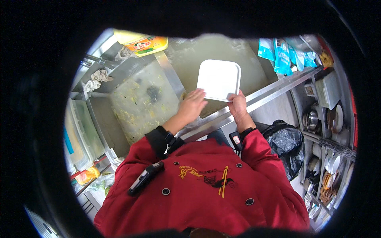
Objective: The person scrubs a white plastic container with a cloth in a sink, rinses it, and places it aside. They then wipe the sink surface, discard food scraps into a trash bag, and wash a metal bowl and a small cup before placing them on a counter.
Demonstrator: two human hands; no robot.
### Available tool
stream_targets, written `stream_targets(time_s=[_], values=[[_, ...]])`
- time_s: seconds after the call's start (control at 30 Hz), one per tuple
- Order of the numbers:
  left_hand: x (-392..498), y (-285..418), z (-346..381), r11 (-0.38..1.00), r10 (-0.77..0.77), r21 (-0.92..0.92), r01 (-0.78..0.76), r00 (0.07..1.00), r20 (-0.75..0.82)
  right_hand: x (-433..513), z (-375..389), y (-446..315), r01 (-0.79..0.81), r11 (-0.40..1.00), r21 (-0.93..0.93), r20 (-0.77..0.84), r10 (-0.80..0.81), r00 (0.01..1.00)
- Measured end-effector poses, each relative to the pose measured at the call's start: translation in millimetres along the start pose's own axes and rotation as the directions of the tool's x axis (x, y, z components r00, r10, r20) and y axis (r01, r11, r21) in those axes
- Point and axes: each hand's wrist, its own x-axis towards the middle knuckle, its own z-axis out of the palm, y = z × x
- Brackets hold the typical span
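Note:
A white rounded-square dish [219, 79] is held over the right basin of a stainless steel sink [217, 117], which holds cloudy water. My right hand [237, 103] grips its lower right edge. Beside the dish's lower left corner is my left hand [193, 106], its fingers extended; whether they touch the dish is unclear. Something yellowish-brown [183, 95], partly hidden, lies behind the left hand by the divider. Murky water with yellow-green food scraps [143, 102] fills the left basin.
A yellow detergent jug [146, 44] stands at the back by the divider. Crumpled cloths [99, 78] lie on the left rim. Blue packets [281, 55] rest at the right corner. A black bin bag [284, 142] and dish shelves [326, 148] are at the right, plastic tubs [86, 131] at the left.

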Motion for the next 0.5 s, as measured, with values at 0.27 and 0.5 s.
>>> stream_targets(time_s=[0.27, 0.5], values=[[-73, -31, 43, 0.974, -0.048, 0.212, 0.075, 0.990, -0.130, -16, -29, 10, -0.077, 0.997, -0.008, -0.078, 0.076, 0.994], [-49, -46, -5, 0.870, -0.482, -0.262, 0.417, 0.829, -0.284, -25, -17, 29, -0.153, 0.987, -0.046, -0.051, 0.150, 0.987]])
